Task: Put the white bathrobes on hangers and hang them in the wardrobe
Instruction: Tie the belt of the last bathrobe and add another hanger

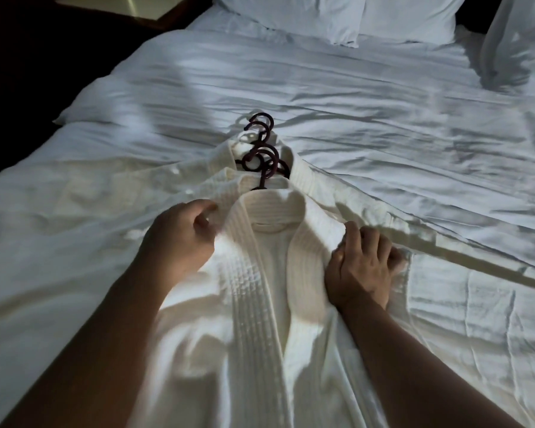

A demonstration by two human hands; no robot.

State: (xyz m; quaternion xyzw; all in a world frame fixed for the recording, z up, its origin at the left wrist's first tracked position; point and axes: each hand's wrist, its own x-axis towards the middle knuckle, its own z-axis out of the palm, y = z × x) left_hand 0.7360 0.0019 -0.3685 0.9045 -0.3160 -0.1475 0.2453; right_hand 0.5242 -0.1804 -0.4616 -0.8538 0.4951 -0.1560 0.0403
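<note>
Rumpled bed [352, 103], left hand [179, 239], right hand [363, 267] gripping bathrobe [269, 273]

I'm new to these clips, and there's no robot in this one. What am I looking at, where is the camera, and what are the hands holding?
There is no machine here. A person works with bare hands, and the single picture comes from a camera worn on their head, looking forward and down. A bed with white sheets and pillows fills the view. On it lie white bathrobes stacked on hangers, with several dark hanger hooks sticking out at the collars. The left hand and right hand each grip a shoulder of the top bathrobe.
</note>
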